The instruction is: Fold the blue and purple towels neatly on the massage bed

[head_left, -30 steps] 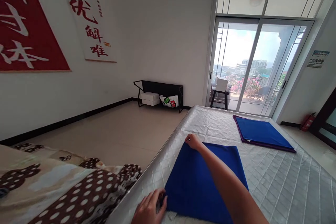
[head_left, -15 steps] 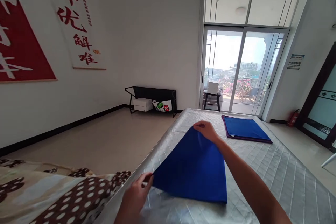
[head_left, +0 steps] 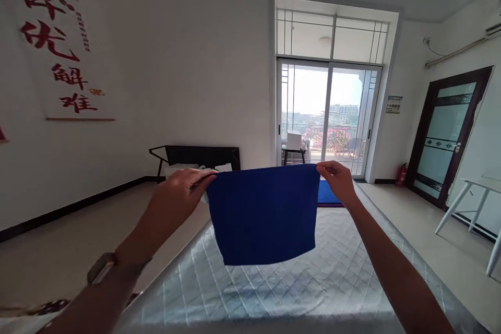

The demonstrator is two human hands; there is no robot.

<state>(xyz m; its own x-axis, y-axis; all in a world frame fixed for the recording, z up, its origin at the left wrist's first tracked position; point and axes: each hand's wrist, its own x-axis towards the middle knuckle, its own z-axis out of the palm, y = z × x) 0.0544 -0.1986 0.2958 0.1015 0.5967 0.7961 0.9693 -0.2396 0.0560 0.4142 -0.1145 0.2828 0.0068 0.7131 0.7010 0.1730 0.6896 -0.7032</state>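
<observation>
A blue cloth (head_left: 266,216) hangs spread out between my two hands, above the bed. My left hand (head_left: 182,186) pinches its upper left corner. The upper right corner is gripped between the thumb and fingers of my right hand (head_left: 335,177). Below the cloth lies the silver quilted mattress (head_left: 274,292). Behind the cloth, partly hidden, a flat blue piece with a dark red edge (head_left: 327,193) rests on the mattress. A watch (head_left: 100,268) is on my left wrist.
A black metal rack (head_left: 199,155) stands against the far wall. Sliding glass doors (head_left: 324,115) are beyond the bed, with a red fire extinguisher (head_left: 401,174) to their right. A white table (head_left: 475,188) stands at the right. Patterned bedding (head_left: 50,307) shows at the lower left.
Both hands have raised the blue cloth off the mattress, and it now hangs upright between them. My left hand has risen most. The view has tilted up and turned right.
</observation>
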